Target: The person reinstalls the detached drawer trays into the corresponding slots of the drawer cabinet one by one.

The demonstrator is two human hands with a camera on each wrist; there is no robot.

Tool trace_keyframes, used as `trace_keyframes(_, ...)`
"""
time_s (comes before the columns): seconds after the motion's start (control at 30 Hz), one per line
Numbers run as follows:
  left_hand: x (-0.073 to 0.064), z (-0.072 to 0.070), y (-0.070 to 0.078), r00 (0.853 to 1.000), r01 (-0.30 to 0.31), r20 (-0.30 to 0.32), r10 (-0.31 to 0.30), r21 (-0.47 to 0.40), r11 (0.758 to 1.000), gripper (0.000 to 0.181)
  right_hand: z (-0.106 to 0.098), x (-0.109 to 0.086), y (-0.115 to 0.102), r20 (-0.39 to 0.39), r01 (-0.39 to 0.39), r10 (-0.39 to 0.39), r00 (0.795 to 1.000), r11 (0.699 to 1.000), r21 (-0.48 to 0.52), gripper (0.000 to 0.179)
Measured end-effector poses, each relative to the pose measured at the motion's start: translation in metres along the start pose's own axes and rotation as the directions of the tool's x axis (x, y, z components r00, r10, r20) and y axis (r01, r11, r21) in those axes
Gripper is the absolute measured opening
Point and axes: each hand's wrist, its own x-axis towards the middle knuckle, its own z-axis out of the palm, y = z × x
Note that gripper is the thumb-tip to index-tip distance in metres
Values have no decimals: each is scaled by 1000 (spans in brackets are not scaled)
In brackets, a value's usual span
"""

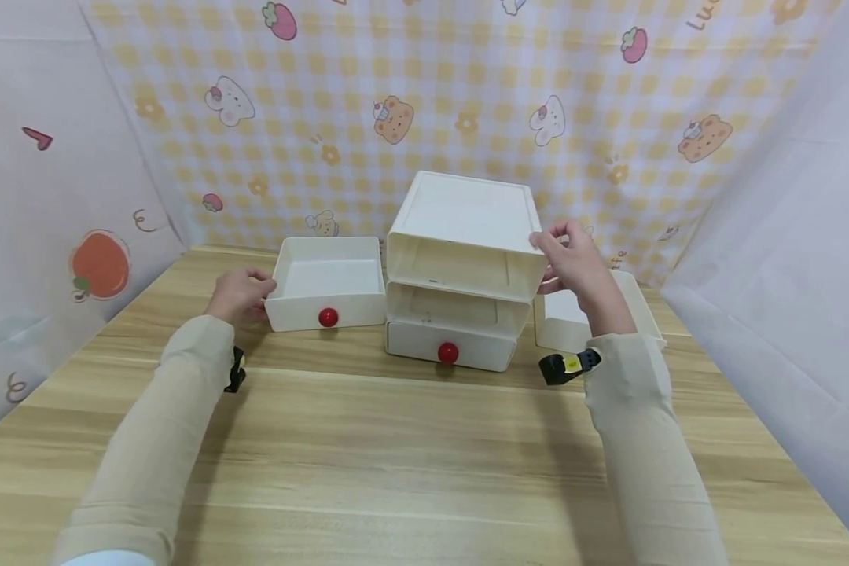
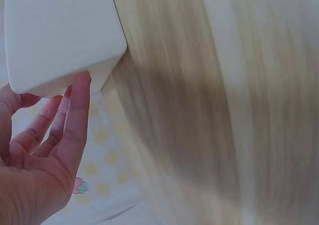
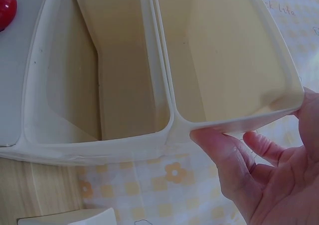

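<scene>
In the head view, my left hand (image 1: pixel 240 294) is at the left side of a white drawer (image 1: pixel 325 308) with a red knob. The left wrist view has its fingertips against that drawer's side wall (image 2: pixel 65 40), the thumb near the rim. My right hand (image 1: pixel 573 259) holds the top right edge of a stacked white drawer cabinet (image 1: pixel 470 208), thumb on top and fingers along the side. In the right wrist view, the cabinet's upper compartment (image 3: pixel 224 50) and the one below it have no drawers. A closed drawer with a red knob (image 1: pixel 448 353) fills the bottom compartment.
Another white drawer (image 1: pixel 564 318) lies on the wooden table (image 1: pixel 368 456) right of the cabinet, partly hidden behind my right arm. A checked cloth (image 1: pixel 460 94) hangs behind, and white cloth sides (image 1: pixel 42 236) flank the table.
</scene>
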Motion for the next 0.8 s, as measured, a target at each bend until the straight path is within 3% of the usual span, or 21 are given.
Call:
trace_keyframes(0.1,0,-3,2,999,-32,12,31,91,995,33,0,0,0,-3,0,0,1000,1000,2,30)
trace_keyframes(0.2,-1,-5,6,999,-30,40,25,132,991,33,0,1,0,-7,0,0,1000,1000,2,29)
trace_keyframes(0.4,-5,-12,12,991,31,128,-47,123,992,40,0,0,1,-12,0,0,1000,1000,-9,32)
trace_keyframes(0.53,-9,-15,16,982,65,172,-85,118,991,33,0,0,2,-24,-4,4,1000,1000,-19,34)
trace_keyframes(0.8,-19,-19,15,980,11,195,-31,103,995,17,1,0,1,-22,10,-10,1000,1000,-17,31)
